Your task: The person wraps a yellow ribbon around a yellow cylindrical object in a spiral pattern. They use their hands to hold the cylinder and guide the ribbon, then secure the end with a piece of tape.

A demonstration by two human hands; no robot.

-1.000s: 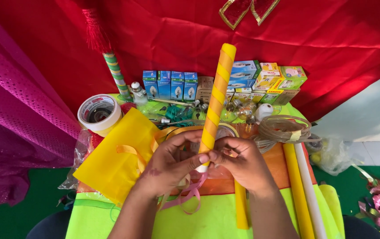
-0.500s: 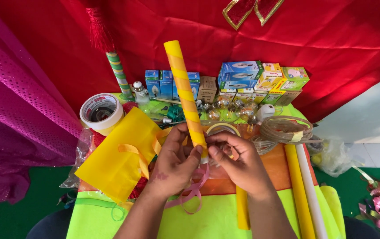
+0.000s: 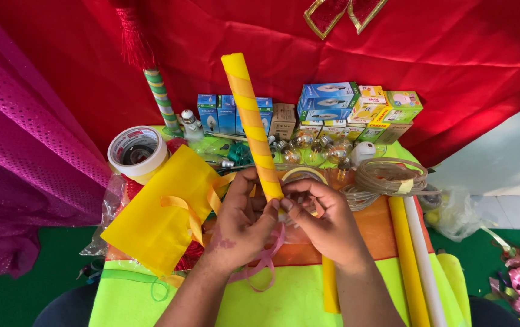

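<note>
**Both hands on the striped stick**

We see the left hand and right hand clamped around the bottom of the yellow ribbon-wrapped stick, tilted over the table; its lower end stays hidden behind our fingers.

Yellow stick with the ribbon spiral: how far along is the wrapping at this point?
Done: orange ribbon spirals around the yellow stick from the top down to the hands. In hand: the left hand and right hand both grip the stick's lower end, fingers pinching where the ribbon ends. Left: whatever length sits below the grip is hidden, so I cannot tell how much stays bare.
</note>
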